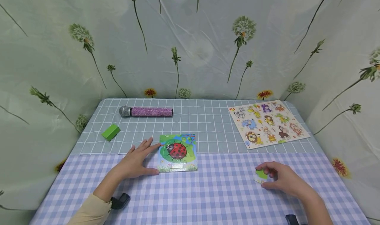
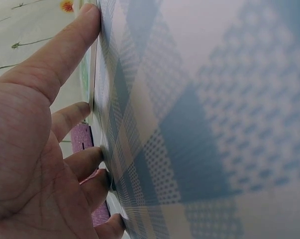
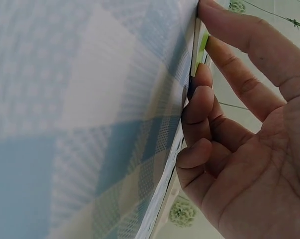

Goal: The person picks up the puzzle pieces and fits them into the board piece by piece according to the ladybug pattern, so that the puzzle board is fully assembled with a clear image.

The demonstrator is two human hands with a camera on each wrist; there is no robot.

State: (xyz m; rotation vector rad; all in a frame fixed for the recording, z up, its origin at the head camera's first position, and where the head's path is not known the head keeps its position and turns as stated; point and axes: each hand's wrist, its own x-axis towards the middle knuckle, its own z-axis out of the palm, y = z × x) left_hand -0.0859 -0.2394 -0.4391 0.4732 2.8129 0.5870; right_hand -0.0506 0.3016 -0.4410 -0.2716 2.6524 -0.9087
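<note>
A ladybug jigsaw puzzle [image 1: 178, 151] lies flat in its frame near the middle of the table, with a pale bare patch at its lower edge. My left hand [image 1: 135, 164] is spread at its left side, index finger and thumb touching the frame's edge. In the left wrist view the fingers of that hand [image 2: 45, 124] are loosely extended, fingertips down at the cloth. Off to the right, my right hand [image 1: 283, 178] pinches a green and white puzzle piece [image 1: 261, 175] between thumb and fingers, at the tablecloth. The piece's thin edge [image 3: 195, 50] shows in the right wrist view.
A wooden animal peg puzzle board [image 1: 268, 124] lies at the back right. Along the back left is a microphone [image 1: 148, 112] with a pink glittery handle. A green block [image 1: 111, 132] sits left of the ladybug puzzle. Dandelion-print curtains [image 1: 202, 53] enclose the table.
</note>
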